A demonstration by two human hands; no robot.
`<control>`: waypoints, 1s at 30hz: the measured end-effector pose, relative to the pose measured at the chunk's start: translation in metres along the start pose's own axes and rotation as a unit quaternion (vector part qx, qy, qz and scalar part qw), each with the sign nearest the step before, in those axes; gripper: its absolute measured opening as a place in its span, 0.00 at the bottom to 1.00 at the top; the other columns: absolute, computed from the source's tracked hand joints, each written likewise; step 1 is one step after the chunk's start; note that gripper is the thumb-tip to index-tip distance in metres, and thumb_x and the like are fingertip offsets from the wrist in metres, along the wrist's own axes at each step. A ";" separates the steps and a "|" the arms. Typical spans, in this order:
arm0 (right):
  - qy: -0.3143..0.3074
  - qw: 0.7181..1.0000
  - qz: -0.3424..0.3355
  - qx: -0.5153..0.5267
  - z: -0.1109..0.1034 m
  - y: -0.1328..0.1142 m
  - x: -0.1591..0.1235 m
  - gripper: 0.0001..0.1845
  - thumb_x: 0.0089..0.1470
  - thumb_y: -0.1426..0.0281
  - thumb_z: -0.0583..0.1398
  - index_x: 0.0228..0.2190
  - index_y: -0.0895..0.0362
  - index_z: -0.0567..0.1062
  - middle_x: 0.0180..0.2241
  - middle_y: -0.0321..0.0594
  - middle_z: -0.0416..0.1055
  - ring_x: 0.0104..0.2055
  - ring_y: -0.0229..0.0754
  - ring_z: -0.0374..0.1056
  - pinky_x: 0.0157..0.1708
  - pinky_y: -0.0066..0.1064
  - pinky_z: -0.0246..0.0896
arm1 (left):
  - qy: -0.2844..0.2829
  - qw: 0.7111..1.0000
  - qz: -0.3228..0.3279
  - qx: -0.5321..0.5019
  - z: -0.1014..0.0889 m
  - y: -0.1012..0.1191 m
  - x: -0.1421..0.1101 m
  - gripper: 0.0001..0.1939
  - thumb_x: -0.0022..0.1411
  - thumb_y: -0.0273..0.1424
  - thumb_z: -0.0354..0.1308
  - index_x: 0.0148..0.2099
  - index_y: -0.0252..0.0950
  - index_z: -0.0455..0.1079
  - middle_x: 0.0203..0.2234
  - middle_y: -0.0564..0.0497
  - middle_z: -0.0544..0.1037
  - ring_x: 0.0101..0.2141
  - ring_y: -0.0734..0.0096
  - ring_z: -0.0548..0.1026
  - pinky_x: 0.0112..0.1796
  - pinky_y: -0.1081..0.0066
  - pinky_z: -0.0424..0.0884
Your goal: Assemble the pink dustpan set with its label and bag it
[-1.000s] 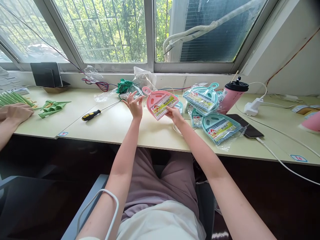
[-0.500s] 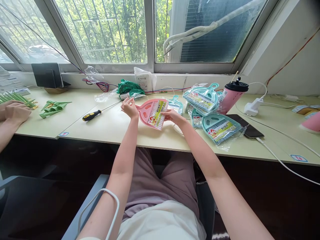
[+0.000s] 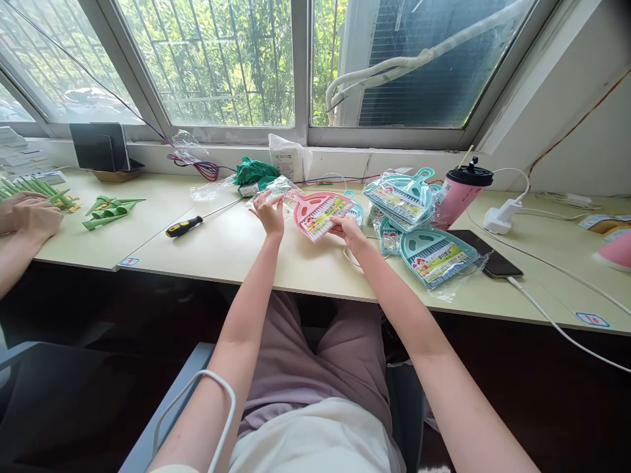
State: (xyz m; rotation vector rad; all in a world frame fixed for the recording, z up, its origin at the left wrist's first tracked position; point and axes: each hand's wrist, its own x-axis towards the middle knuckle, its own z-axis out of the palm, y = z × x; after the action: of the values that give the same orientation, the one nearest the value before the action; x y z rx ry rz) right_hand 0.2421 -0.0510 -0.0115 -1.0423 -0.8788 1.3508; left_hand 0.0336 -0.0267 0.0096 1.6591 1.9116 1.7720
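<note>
A pink dustpan and brush set [image 3: 320,213] with a yellow-green label is tilted above the table, its handle toward the window. My right hand [image 3: 348,230] pinches its lower right corner. To its left, my left hand [image 3: 269,213] is raised, fingers apart, beside the dustpan's handle end. Crinkled clear plastic [image 3: 280,186] shows just behind those fingers; whether they touch it I cannot tell. Right of my right hand lie several turquoise dustpan sets [image 3: 401,197] in clear wrapping, stacked on one another. Another turquoise set [image 3: 355,209] is partly hidden behind the pink one.
A screwdriver [image 3: 185,226] lies to the left, near a green bundle [image 3: 255,172]. Farther left, another person's hands [image 3: 37,217] are beside green folded pieces [image 3: 111,210]. At right are a pink cup [image 3: 461,197], a phone [image 3: 486,253] and a white plug [image 3: 500,219] with cables.
The pink dustpan set has turned and moved slightly right and toward the window. My left hand has come off its handle side, and its fingers have spread.
</note>
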 end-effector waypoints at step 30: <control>0.009 0.989 -0.099 0.108 -0.009 0.010 0.015 0.11 0.52 0.69 0.67 0.39 0.53 0.75 0.36 0.34 0.81 0.39 0.40 0.79 0.49 0.36 0.77 | -0.358 0.851 -0.058 -0.381 0.012 0.003 -0.004 0.43 0.57 0.53 0.69 0.68 0.37 0.65 0.55 0.38 0.79 0.56 0.52 0.77 0.57 0.52 0.73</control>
State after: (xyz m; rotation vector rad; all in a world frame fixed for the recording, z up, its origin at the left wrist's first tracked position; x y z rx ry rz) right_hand 0.2481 -0.0375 -0.0253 -0.7773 -0.7826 1.2361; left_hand 0.0448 -0.0219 0.0049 1.5023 0.8043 1.2915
